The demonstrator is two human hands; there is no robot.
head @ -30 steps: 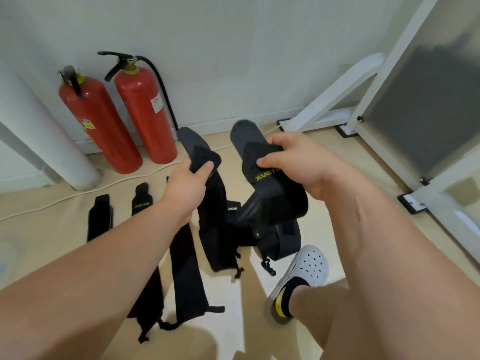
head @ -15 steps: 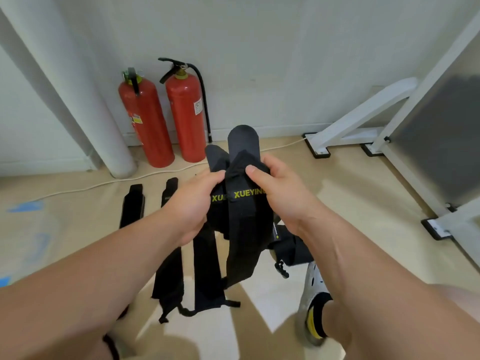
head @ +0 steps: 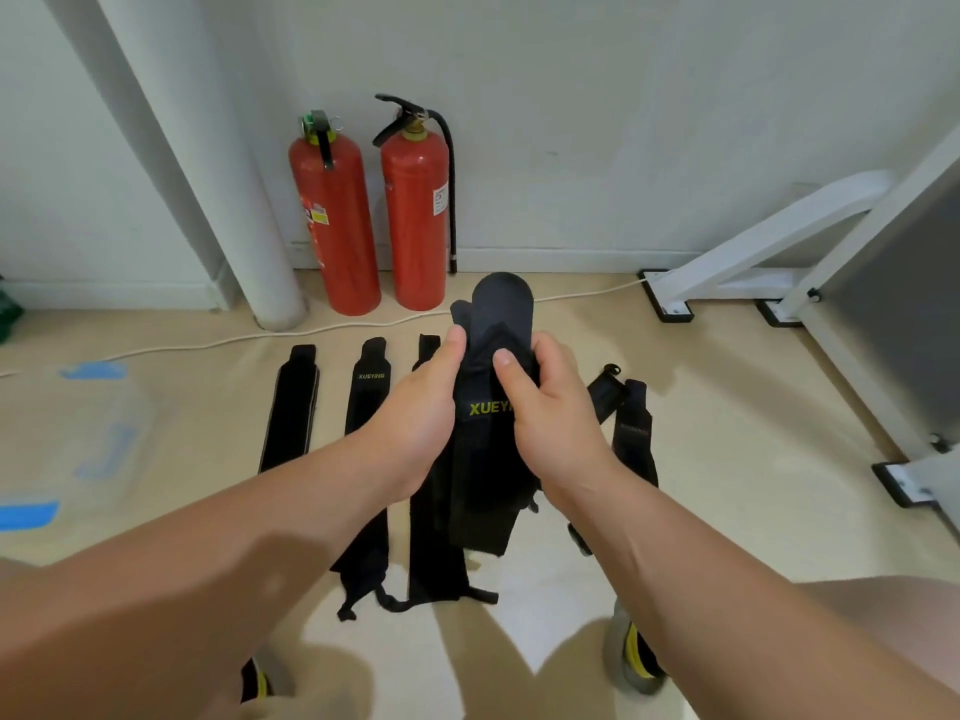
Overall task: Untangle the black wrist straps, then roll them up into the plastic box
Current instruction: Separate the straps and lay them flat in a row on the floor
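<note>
Black wrist straps [head: 488,433] hang bunched between the left hand [head: 415,407] and right hand [head: 545,407], fingers of both closed around them at twelve o'clock. Pulling unevenly could tighten the tangle; the plastic box [head: 78,433] lies at nine o'clock.

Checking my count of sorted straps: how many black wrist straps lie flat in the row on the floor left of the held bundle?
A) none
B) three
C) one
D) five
B: three straps lie side by side, the leftmost strap, the middle strap and the third strap, partly hidden behind the left hand.
</note>
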